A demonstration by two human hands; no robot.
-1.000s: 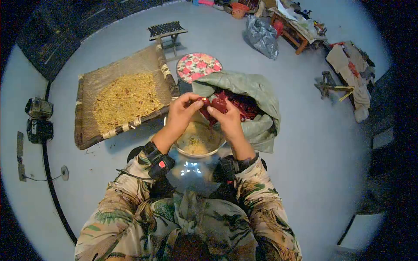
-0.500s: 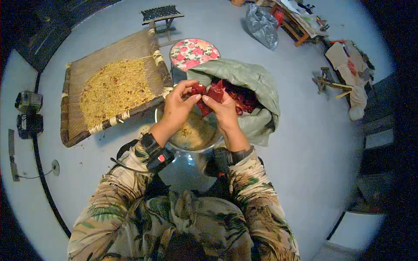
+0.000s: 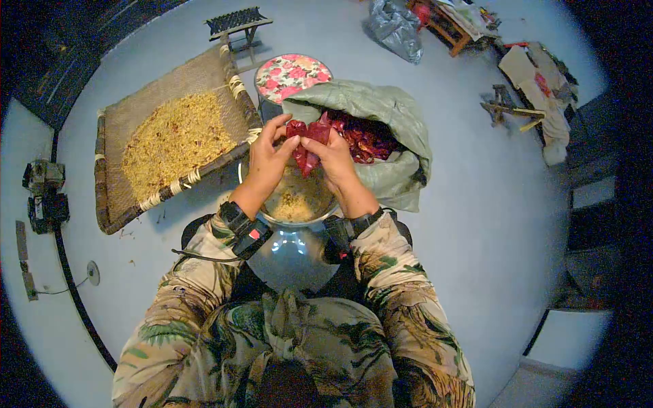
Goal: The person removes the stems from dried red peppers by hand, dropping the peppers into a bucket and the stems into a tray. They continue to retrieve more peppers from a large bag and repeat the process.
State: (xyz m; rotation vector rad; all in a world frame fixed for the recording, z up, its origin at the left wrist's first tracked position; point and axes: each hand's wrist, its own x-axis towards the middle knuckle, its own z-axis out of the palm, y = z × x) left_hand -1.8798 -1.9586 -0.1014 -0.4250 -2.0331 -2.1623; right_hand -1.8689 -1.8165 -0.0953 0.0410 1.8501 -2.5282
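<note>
- left hand (image 3: 266, 158) and right hand (image 3: 332, 158) are both pinching one dried red chili (image 3: 305, 144) between thumbs and fingertips, right over the steel bowl (image 3: 309, 219) of seeds
- looks to me like the pod's being torn open; getting the seeds out calls for keeping it above the bowl
- green sack (image 3: 391, 112) of chilies sits open just behind the hands, with a woven tray (image 3: 115, 126) of flakes on the left
- all of it is on a pale blue floor (image 3: 476, 204), with clutter along the far edge
</note>
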